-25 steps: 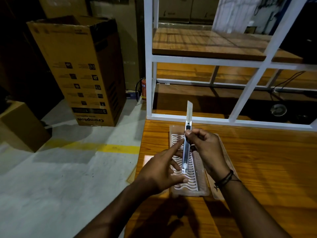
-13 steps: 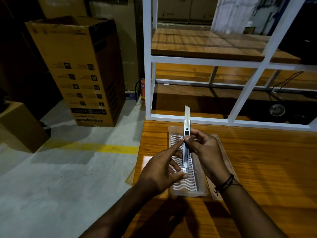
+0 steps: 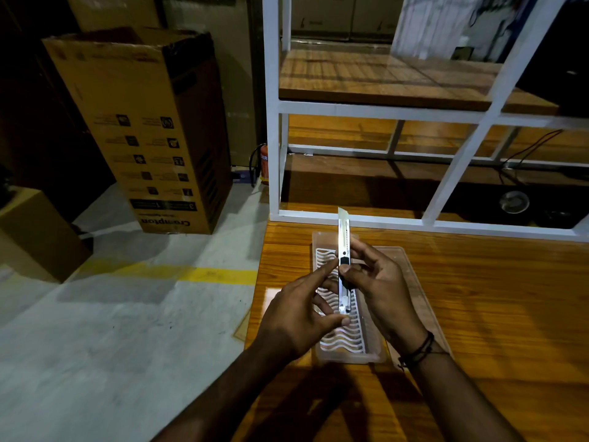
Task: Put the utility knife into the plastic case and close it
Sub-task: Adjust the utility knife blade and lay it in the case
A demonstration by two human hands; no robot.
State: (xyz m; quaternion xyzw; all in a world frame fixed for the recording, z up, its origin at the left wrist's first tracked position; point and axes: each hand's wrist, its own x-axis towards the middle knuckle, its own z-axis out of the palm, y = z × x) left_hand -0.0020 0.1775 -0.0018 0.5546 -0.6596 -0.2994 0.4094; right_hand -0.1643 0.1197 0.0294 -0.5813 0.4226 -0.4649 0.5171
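Note:
A slim silver utility knife with a black slider stands nearly upright above the table, a short piece of blade showing at its top. My right hand grips its body with the thumb on the slider. My left hand holds the lower end with thumb and fingers, the index finger stretched toward the slider. Under both hands lies the open clear plastic case with a white wavy insert; its flat lid rests open on the table to the right.
The wooden table ends at its left edge close to the case, with concrete floor and a yellow line beyond. A white metal shelf frame stands right behind the case. A tall cardboard box and a smaller one stand on the floor at left.
The blade has slid back into the knife and now sticks out far less. My right thumb has moved down the handle with the slider. Both hands stay over the case.

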